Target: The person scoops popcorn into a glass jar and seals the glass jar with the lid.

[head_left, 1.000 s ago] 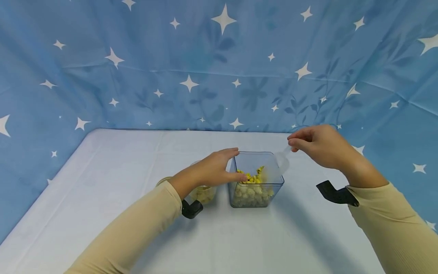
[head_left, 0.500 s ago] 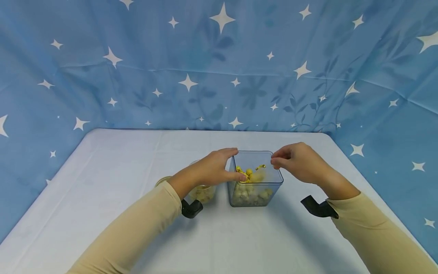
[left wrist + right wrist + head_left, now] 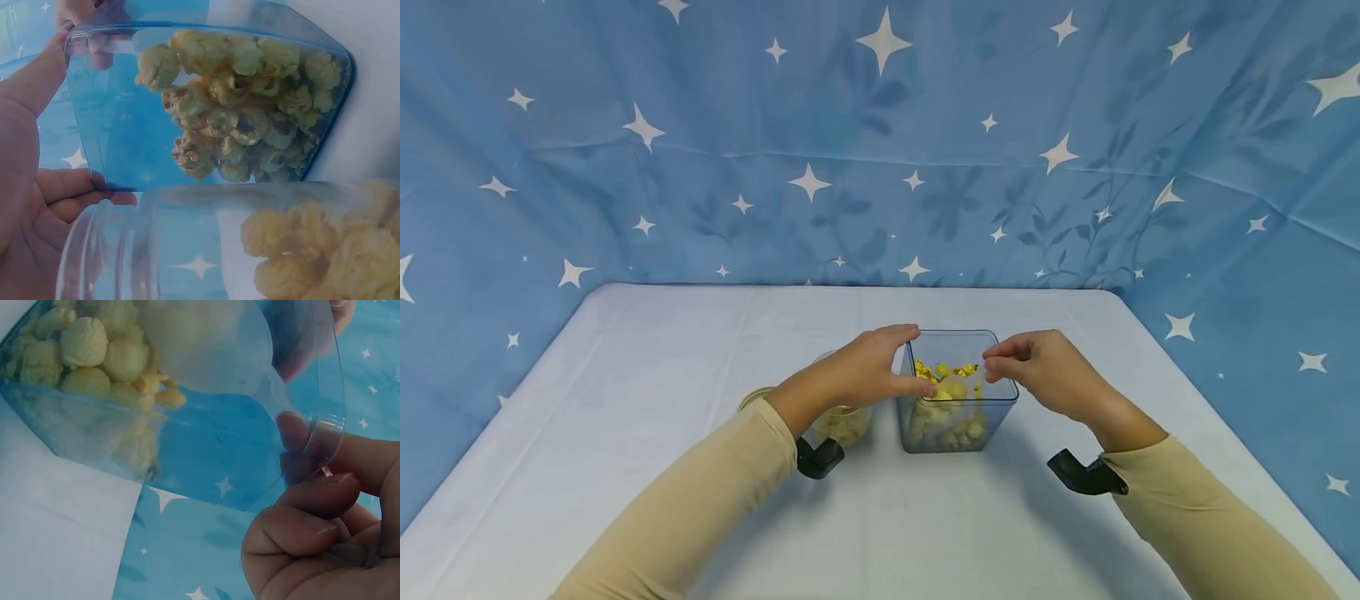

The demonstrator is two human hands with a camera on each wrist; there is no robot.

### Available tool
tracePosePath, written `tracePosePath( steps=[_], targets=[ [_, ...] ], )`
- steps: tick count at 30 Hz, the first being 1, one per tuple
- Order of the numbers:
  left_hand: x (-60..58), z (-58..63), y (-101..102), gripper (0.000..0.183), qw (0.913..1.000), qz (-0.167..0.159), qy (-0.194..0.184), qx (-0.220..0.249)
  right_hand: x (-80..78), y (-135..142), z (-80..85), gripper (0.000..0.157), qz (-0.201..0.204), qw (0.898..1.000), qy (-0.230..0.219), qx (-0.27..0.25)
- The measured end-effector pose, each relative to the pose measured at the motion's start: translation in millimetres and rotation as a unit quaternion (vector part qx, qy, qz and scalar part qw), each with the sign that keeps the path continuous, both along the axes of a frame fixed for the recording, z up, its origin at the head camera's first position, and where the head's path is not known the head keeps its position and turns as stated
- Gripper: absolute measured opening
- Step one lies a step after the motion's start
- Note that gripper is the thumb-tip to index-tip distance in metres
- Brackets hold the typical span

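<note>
Across the box (image 3: pixel 957 350), left fingers (image 3: pixel 898 335) clasp wide while right fingers (image 3: pixel 1011 344) pinch a scoop (image 3: pixel 219 362).

The left hand (image 3: pixel 863 369) grips wide while the right hand (image 3: pixel 1051 371) apparently pinches.

Clear bin (image 3: pixel 955 347) (upright) holding popcorn (image 3: pixel 250 124).

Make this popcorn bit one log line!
left hand: grips box; right hand: pinches clear spoon; spoon: in box; popcorn: in box and jar
</note>
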State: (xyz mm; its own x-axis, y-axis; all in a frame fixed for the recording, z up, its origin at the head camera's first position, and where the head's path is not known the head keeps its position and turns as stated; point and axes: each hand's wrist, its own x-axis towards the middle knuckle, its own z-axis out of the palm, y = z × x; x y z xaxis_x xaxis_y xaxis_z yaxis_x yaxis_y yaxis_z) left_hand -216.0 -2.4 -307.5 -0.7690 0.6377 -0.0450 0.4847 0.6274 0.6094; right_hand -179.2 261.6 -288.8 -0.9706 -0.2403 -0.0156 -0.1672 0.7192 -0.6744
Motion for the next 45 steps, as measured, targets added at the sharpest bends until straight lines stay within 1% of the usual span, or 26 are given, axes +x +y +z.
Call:
tracePosePath(
  steps=[7,14,22,33,39,45],
  targets=[
    [-0.3,-0.5,0.2,0.092,1.0,0.0,0.003,-0.002,-0.7,4.5,-2.1,0.032,-0.031,0.998,-0.018,-0.047],
    [-0.1,-0.6,-0.4,0.091,1.0,0.001,-0.004,-0.006,-0.7,11.8,-6.0,0.034,-0.061,0.991,-0.03,-0.114],
    [0.1,-0.4,-0.8,0.092,1.0,0.003,-0.007,-0.003,-1.6,11.6,-9.6,0.035,-0.072,0.984,-0.03,-0.16],
    [0.6,1.1,-0.6,0.092,1.0,0.004,-0.005,-0.005,-3.2,15.7,-15.7,0.042,-0.084,0.973,-0.028,-0.211],
    [0.7,1.3,-0.8,0.091,1.0,0.005,-0.005,-0.007,-4.8,17.3,-18.3,0.043,-0.093,0.963,-0.029,-0.25],
    [0.5,0.8,-0.6,0.09,1.0,0.004,-0.003,-0.004,-5.7,20.5,-23.0,0.04,-0.103,0.955,-0.035,-0.277]
  ],
)
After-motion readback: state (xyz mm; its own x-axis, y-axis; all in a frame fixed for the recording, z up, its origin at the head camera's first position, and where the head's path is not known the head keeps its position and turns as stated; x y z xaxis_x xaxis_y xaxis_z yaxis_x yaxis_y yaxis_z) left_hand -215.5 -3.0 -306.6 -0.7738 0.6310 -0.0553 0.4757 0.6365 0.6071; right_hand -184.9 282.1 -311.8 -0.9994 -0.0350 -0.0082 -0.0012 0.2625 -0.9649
